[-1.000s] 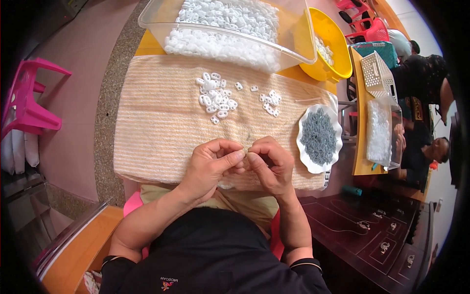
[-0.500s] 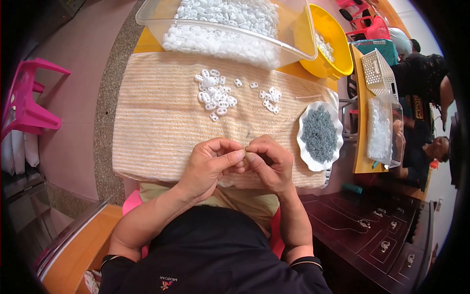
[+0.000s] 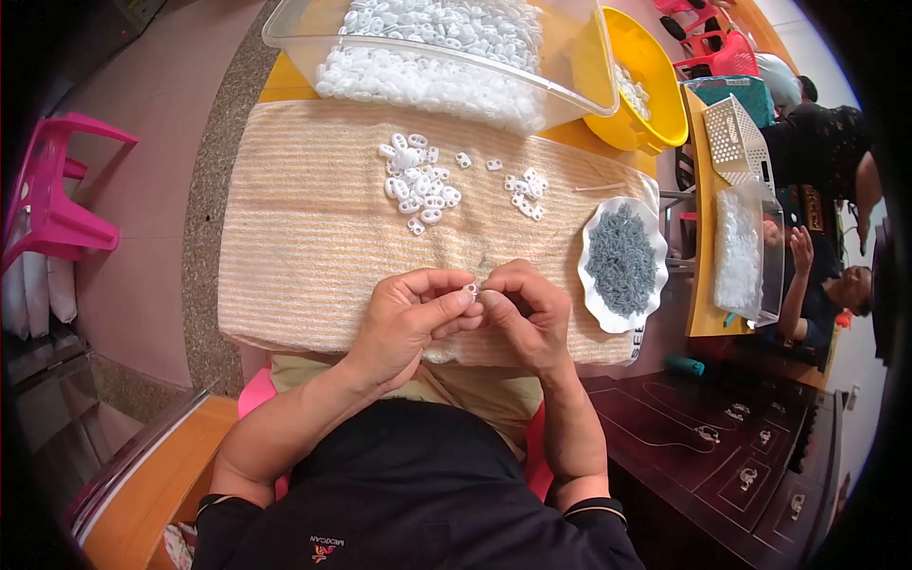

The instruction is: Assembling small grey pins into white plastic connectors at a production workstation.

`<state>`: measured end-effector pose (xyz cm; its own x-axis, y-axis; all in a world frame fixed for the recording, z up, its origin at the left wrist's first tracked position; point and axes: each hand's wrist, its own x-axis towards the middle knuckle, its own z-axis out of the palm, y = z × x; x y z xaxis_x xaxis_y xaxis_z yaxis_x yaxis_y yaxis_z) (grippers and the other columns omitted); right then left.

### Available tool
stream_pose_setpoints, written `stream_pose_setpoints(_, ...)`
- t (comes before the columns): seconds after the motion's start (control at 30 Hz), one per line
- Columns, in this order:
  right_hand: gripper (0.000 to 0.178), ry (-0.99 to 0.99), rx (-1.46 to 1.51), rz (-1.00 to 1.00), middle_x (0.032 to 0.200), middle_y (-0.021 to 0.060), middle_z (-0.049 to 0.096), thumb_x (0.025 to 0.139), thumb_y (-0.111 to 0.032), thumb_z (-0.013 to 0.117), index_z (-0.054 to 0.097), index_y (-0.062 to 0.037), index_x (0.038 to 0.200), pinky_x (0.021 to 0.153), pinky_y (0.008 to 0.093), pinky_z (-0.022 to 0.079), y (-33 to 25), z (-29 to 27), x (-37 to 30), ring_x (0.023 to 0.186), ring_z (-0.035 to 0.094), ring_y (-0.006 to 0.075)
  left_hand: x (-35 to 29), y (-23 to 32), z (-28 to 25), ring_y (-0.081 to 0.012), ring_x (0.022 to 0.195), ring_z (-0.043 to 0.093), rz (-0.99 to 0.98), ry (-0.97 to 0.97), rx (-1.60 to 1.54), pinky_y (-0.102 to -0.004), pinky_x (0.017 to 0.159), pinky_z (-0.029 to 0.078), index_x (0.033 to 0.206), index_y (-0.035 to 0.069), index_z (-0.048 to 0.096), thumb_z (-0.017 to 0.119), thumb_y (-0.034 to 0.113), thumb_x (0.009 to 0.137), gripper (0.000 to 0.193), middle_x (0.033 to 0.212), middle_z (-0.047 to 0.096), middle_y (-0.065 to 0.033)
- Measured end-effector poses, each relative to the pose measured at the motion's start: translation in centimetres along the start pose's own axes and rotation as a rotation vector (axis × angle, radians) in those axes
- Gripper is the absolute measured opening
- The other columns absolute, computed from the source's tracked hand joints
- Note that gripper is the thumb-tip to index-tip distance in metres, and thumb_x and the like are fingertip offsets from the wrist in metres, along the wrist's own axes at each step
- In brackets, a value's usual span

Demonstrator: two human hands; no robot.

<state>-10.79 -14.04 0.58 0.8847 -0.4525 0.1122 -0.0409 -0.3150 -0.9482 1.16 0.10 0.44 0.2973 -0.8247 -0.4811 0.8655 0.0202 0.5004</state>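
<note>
My left hand (image 3: 410,321) pinches a small white plastic piece with a hole (image 3: 471,289) between thumb and forefinger. Right beside it, my right hand (image 3: 530,309) has thumb and forefinger pressed together; whatever they hold is hidden. Both hands are above the near part of a striped beige cloth (image 3: 294,237). Beyond them lie a heap of white two-holed pieces (image 3: 418,185), a smaller group of them (image 3: 525,194), and two single ones. On the right, a white scalloped dish (image 3: 622,324) is full of small grey pieces (image 3: 619,261).
Across the far edge stands a clear bin (image 3: 570,95) of white pieces, with a yellow basin (image 3: 665,133) beside it. A thin white stick (image 3: 600,187) lies near the dish. Another person (image 3: 807,275) sits by a second table at right; a pink stool (image 3: 66,199) stands left.
The white piece now shows between my fingertips, which hid it before. My right fingers have shifted slightly to the right. The person at right has raised a hand.
</note>
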Motion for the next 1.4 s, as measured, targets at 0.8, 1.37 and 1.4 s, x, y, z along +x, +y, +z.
stream_pose_setpoints(0.8,0.003,0.003,0.010,0.064,0.086,0.0075,0.060,0.085,0.003,0.064,0.063,0.0039,0.088,0.070,0.0243,0.045,-0.4,0.0,0.0,0.080,0.056,0.0134,-0.1,-0.2,0.1,-0.0147,0.082,0.067,0.016,0.033,0.056,-0.0270,0.077,0.056,0.107,-0.002,0.063,0.061,0.001,0.089,0.018,0.092,0.068,-0.0104)
stream_pose_setpoints(1.37,0.010,0.025,0.185,0.323,0.082,0.0061,0.064,0.088,-0.006,0.061,0.064,0.0028,0.087,0.068,0.0254,0.050,-1.0,0.9,-0.5,0.074,0.062,0.0119,-0.2,-1.2,0.1,-0.0135,0.078,0.066,0.159,0.044,0.125,-0.0263,0.075,0.056,0.103,-0.003,0.064,0.065,0.001,0.087,0.016,0.089,0.068,-0.0095)
stream_pose_setpoints(1.4,0.010,0.025,0.184,0.320,0.082,0.0061,0.064,0.088,-0.006,0.061,0.064,0.0028,0.087,0.068,0.0254,0.050,-1.1,0.9,-0.5,0.074,0.062,0.0119,-0.2,-1.3,0.1,-0.0134,0.078,0.066,0.183,0.044,0.132,-0.0264,0.074,0.056,0.103,-0.004,0.064,0.065,0.001,0.087,0.016,0.089,0.068,-0.0096)
